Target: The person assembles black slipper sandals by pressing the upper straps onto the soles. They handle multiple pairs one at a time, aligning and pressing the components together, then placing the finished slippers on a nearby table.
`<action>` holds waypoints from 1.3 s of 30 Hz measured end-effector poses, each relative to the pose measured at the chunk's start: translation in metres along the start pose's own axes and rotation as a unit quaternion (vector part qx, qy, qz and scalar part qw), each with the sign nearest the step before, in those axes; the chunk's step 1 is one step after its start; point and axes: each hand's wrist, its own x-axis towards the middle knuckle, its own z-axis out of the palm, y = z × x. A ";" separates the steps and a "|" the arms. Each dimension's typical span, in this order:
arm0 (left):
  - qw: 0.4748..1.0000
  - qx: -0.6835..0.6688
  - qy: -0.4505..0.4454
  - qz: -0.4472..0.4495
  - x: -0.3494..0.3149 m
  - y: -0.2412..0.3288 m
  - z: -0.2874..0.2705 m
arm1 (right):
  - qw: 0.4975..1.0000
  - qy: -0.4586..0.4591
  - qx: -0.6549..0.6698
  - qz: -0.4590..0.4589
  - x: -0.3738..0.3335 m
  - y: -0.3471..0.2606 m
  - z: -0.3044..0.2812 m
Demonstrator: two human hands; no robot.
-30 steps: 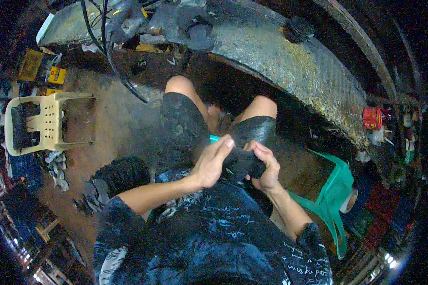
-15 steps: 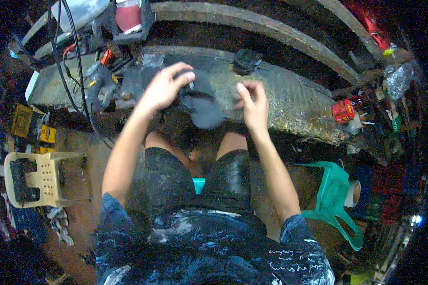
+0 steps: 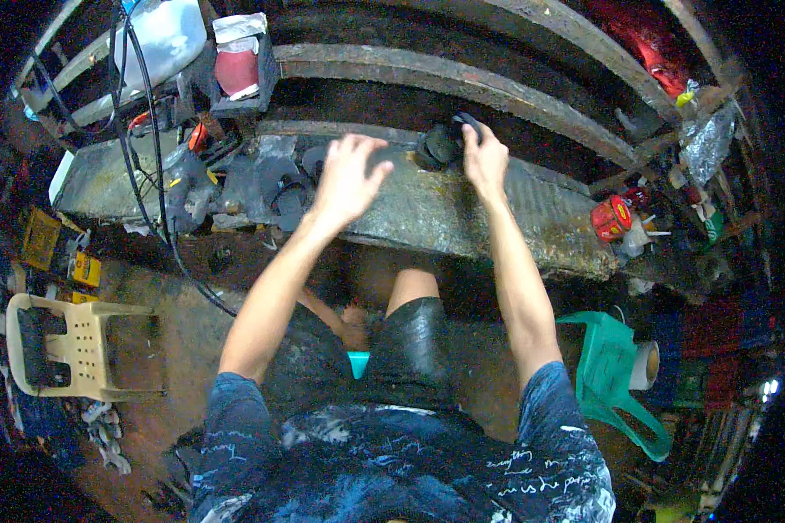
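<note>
My right hand [image 3: 487, 166] is over the far side of the workbench, thumb and fingers closed on a small dark flat piece [image 3: 465, 119] with a pale edge; its kind is unclear. Just left of it stands a stack of black round pieces [image 3: 434, 148]. My left hand [image 3: 349, 181] is raised over the bench with its fingers apart, holding nothing. Beside its wrist, dark slipper-like pieces [image 3: 291, 193] lie on the bench, partly hidden by the hand.
The worn bench [image 3: 549, 209] runs across in front of me, with wooden rails [image 3: 462, 74] behind it. Black cables [image 3: 153, 166] hang at the left. A red can [image 3: 611, 218] stands at the right end. A beige chair [image 3: 83, 344] and a green stool [image 3: 606, 357] flank me.
My right hand has reached farther away and has taken hold of the dark flat piece. The left hand has shifted right and nearer, off the black slipper-like piece, which now sits farther left.
</note>
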 end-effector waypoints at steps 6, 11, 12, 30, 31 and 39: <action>0.979 -0.143 0.055 0.137 -0.031 0.106 0.025 | 0.991 -0.065 0.113 0.040 -0.104 -0.055 -0.100; 0.957 -0.200 0.065 0.199 -0.025 0.116 0.058 | 0.984 -0.039 0.171 0.017 -0.139 -0.059 -0.090; 0.965 -0.181 0.034 0.185 -0.023 0.108 0.062 | 0.990 -0.020 0.134 0.046 -0.133 -0.054 -0.087; 0.864 -0.398 -0.064 -0.302 -0.034 0.076 0.015 | 0.940 0.051 0.332 0.052 -0.147 -0.046 -0.188; 0.961 -0.191 -0.011 -0.198 -0.039 0.083 0.020 | 0.944 0.039 0.322 0.052 -0.152 -0.048 -0.186; 0.951 -0.263 0.094 0.134 -0.085 0.139 0.010 | 0.949 -0.138 0.282 0.009 -0.189 -0.089 -0.165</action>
